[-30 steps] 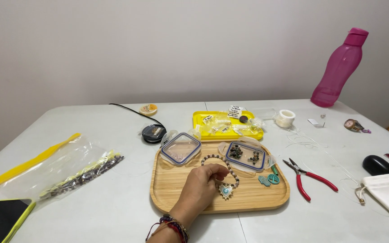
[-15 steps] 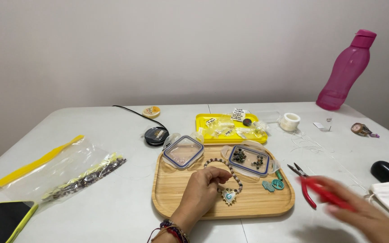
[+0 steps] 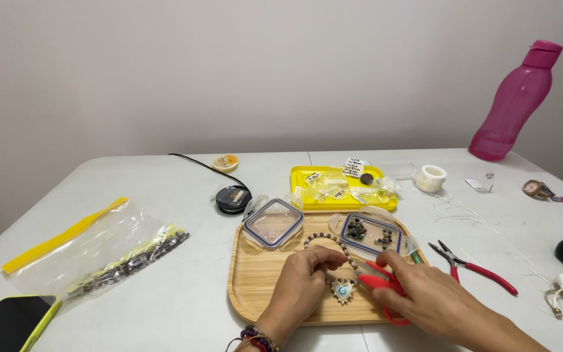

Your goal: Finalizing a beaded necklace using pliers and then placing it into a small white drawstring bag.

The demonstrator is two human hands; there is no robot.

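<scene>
Two hands: both work over the wooden tray (image 3: 249, 296) on the white table (image 3: 184, 287).
Left hand (image 3: 304, 277): fingers (image 3: 333, 255) pinched together on the beaded bracelet (image 3: 333, 244), near its lower end.
Right hand (image 3: 428, 293): fingers (image 3: 392, 259) closed around the red scissors (image 3: 380, 281), whose tips point left toward the pendant.
Beaded bracelet: a loop of small dark and pale beads lying on the tray, between the two clear boxes and the hands.
Pendant (image 3: 343, 289): heart-shaped, with a blue centre, hanging off the bracelet just below the left fingertips and just beside the scissor tips.
Open box (image 3: 367, 232): clear with a blue rim, a few dark beads inside, at the tray's far right corner.
Lidded box (image 3: 274, 223): clear, at the tray's far left corner.
Yellow tray (image 3: 307, 175): behind the wooden tray, holding small packets.
Red pliers (image 3: 474, 266): on the table, right of the tray.
Pink bottle (image 3: 516, 104): upright at the far right.
Plastic bag (image 3: 99, 251): on the left, with dark beads inside.
Phone (image 3: 8, 322): at the near left corner.
</scene>
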